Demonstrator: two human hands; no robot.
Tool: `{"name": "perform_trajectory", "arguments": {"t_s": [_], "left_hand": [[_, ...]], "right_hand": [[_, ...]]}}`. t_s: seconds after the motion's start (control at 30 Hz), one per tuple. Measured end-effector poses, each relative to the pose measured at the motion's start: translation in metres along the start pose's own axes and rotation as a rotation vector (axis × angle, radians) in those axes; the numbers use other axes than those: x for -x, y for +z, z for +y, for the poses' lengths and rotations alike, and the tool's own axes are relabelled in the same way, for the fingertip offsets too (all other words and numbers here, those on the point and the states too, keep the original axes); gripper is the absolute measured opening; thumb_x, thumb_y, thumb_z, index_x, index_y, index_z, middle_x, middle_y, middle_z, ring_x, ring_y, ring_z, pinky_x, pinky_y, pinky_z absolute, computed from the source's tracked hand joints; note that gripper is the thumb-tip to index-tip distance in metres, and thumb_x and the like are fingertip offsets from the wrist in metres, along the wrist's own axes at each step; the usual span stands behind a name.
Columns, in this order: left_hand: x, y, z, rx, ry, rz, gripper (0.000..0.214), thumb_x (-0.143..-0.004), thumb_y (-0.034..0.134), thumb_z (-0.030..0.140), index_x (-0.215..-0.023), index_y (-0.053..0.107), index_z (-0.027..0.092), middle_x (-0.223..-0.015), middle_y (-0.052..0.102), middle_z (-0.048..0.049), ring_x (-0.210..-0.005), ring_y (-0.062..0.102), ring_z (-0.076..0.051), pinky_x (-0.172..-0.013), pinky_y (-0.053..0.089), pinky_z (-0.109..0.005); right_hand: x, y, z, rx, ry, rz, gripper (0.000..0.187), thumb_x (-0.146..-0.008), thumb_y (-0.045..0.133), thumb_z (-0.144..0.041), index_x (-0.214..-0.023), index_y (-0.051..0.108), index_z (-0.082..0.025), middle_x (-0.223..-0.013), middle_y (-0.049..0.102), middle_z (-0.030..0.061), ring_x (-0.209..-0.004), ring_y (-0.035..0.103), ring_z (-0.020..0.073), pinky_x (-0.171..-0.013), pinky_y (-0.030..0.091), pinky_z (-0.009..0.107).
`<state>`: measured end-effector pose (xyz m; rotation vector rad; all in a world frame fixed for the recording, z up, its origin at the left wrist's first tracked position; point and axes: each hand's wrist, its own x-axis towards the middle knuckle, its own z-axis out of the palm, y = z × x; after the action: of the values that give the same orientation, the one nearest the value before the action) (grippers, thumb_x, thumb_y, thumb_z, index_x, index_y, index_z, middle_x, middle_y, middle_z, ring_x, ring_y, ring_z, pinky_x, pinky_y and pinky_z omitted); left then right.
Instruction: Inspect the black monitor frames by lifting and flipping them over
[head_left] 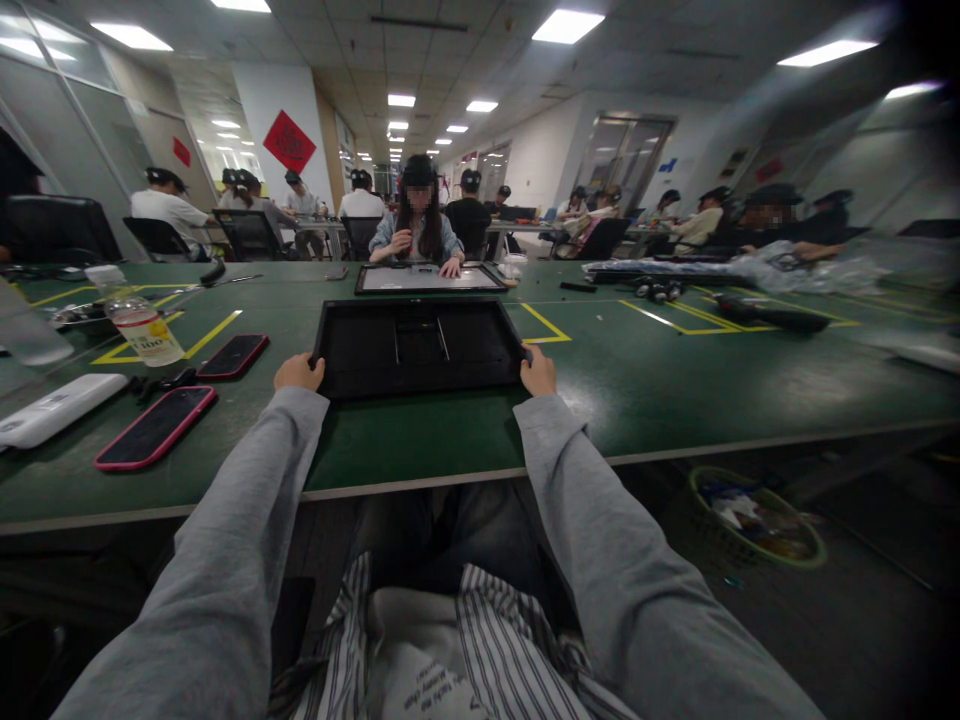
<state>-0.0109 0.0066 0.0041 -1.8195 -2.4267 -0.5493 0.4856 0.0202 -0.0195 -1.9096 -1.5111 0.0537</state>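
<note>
A wide black rectangular panel (352, 350), which looks like the back cover of a monitor, is held at the near side of the green table. It has a raised frame and a recessed part with two thin bright strips near its middle. My left hand (300, 372) grips its left edge, fingers wrapped behind the frame. At the right edge, my right hand (538, 371) is closed on it in the same way. Whether the panel's underside touches the table I cannot tell.
Across the green table (675, 390), a person (417, 225) rests a hand on a grey screen panel (390, 280). On my left are a bottle (154, 335), a red-cased phone (161, 425), another phone (234, 356) and a white device (60, 410). A basket (757, 515) stands below, right.
</note>
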Motion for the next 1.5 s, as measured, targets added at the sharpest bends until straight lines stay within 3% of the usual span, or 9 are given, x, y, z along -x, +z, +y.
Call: {"name": "perform_trajectory", "arguments": {"t_s": [0.27, 0.37, 0.53, 0.7, 0.9, 1.1, 1.37, 1.5], "left_hand": [[0.005, -0.005, 0.006, -0.067, -0.001, 0.026, 0.048, -0.094, 0.041, 0.047, -0.124, 0.068, 0.021, -0.125, 0.069, -0.0155, -0.120, 0.058, -0.034, -0.098, 0.042, -0.048], [0.011, -0.013, 0.010, -0.047, 0.009, 0.092, 0.046, -0.095, 0.038, 0.043, -0.120, 0.070, 0.021, -0.122, 0.070, -0.0157, -0.123, 0.055, -0.032, -0.103, 0.036, -0.050], [0.025, -0.044, 0.016, 0.098, 0.049, 0.298, 0.055, -0.097, 0.033, 0.041, -0.142, 0.054, 0.019, -0.139, 0.060, -0.0155, -0.137, 0.041, -0.031, -0.110, 0.024, -0.049], [0.032, -0.063, 0.016, 0.182, 0.087, 0.323, 0.061, -0.096, 0.037, 0.041, -0.152, 0.042, 0.017, -0.148, 0.052, -0.0181, -0.141, 0.037, -0.035, -0.111, 0.019, -0.051], [0.027, -0.039, 0.019, 0.154, 0.070, 0.290, 0.052, -0.098, 0.033, 0.038, -0.141, 0.055, 0.018, -0.137, 0.062, -0.0170, -0.135, 0.044, -0.031, -0.109, 0.021, -0.051], [0.016, -0.018, 0.013, 0.036, 0.011, 0.150, 0.044, -0.096, 0.037, 0.038, -0.125, 0.067, 0.022, -0.125, 0.068, -0.0151, -0.128, 0.051, -0.027, -0.106, 0.028, -0.048], [0.002, -0.002, 0.002, -0.041, -0.006, 0.067, 0.049, -0.095, 0.040, 0.046, -0.126, 0.068, 0.022, -0.124, 0.069, -0.0166, -0.123, 0.056, -0.032, -0.104, 0.035, -0.051], [-0.001, -0.001, 0.000, -0.023, -0.029, -0.008, 0.052, -0.095, 0.040, 0.051, -0.128, 0.067, 0.023, -0.124, 0.070, -0.0149, -0.118, 0.061, -0.033, -0.099, 0.043, -0.047]], "right_hand": [[0.001, -0.002, -0.002, 0.016, 0.018, 0.000, 0.053, -0.092, 0.043, -0.017, -0.144, 0.055, -0.023, -0.121, 0.069, 0.0125, -0.111, 0.061, 0.0268, -0.099, 0.044, 0.042], [0.001, -0.004, -0.006, 0.005, 0.005, 0.041, 0.052, -0.094, 0.041, -0.018, -0.144, 0.056, -0.022, -0.125, 0.068, 0.0131, -0.113, 0.060, 0.0277, -0.099, 0.044, 0.041], [0.007, -0.018, -0.020, 0.007, -0.113, 0.233, 0.058, -0.096, 0.033, -0.018, -0.154, 0.040, -0.019, -0.139, 0.059, 0.0150, -0.125, 0.052, 0.0283, -0.104, 0.039, 0.043], [0.013, -0.028, -0.028, 0.025, -0.149, 0.388, 0.060, -0.098, 0.026, -0.019, -0.159, 0.029, -0.019, -0.147, 0.051, 0.0153, -0.132, 0.045, 0.0270, -0.106, 0.036, 0.043], [0.008, -0.014, -0.017, 0.048, -0.087, 0.233, 0.057, -0.095, 0.032, -0.015, -0.150, 0.045, -0.020, -0.131, 0.063, 0.0143, -0.121, 0.053, 0.0269, -0.101, 0.039, 0.041], [0.005, -0.005, -0.010, 0.092, -0.017, 0.071, 0.050, -0.097, 0.042, -0.018, -0.145, 0.053, -0.023, -0.121, 0.068, 0.0141, -0.110, 0.061, 0.0277, -0.098, 0.041, 0.041], [0.004, -0.004, -0.007, 0.103, 0.037, -0.002, 0.048, -0.096, 0.048, -0.017, -0.143, 0.056, -0.026, -0.119, 0.070, 0.0123, -0.110, 0.064, 0.0270, -0.096, 0.045, 0.040], [0.004, -0.003, -0.006, 0.091, 0.038, -0.003, 0.049, -0.095, 0.049, -0.016, -0.143, 0.055, -0.026, -0.121, 0.070, 0.0124, -0.113, 0.063, 0.0269, -0.097, 0.045, 0.040]]}}
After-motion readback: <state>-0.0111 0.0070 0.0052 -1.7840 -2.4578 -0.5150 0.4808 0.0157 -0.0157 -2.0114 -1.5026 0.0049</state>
